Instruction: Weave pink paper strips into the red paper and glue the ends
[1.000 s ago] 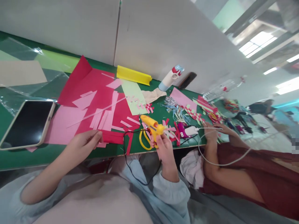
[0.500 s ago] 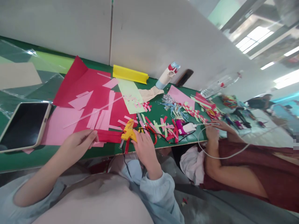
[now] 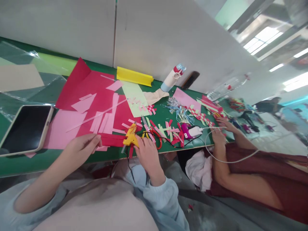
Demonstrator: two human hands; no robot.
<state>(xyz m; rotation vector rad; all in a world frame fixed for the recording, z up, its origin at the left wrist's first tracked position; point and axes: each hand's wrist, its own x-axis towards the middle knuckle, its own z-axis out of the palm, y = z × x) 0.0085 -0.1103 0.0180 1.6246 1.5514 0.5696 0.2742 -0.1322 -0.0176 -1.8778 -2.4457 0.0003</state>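
Observation:
My left hand (image 3: 81, 147) is closed at the table's near side, thumb and forefinger pinching the end of red paper strips (image 3: 112, 140). These lie across red and pink sheets. My right hand (image 3: 149, 157) wraps its fingers round the handle of a yellow glue gun (image 3: 130, 137), whose body lies over the right end of the red strips. A dark cord hangs from the gun past the table edge. Just beyond my right fingers lie scissors with red-orange handles (image 3: 159, 141), partly hidden by paper scraps.
A phone (image 3: 25, 128) lies at the left. A yellow folded piece (image 3: 134, 77) and a white bottle (image 3: 172, 78) stand along the wall. Cut strips (image 3: 168, 130) and a purple plug block (image 3: 185, 131) are to the right. A co-worker's hands (image 3: 218, 136) work farther right.
My right hand has shifted slightly left with the glue gun. My left hand keeps its pinch nearly in place. One of the co-worker's hands has moved away from the other.

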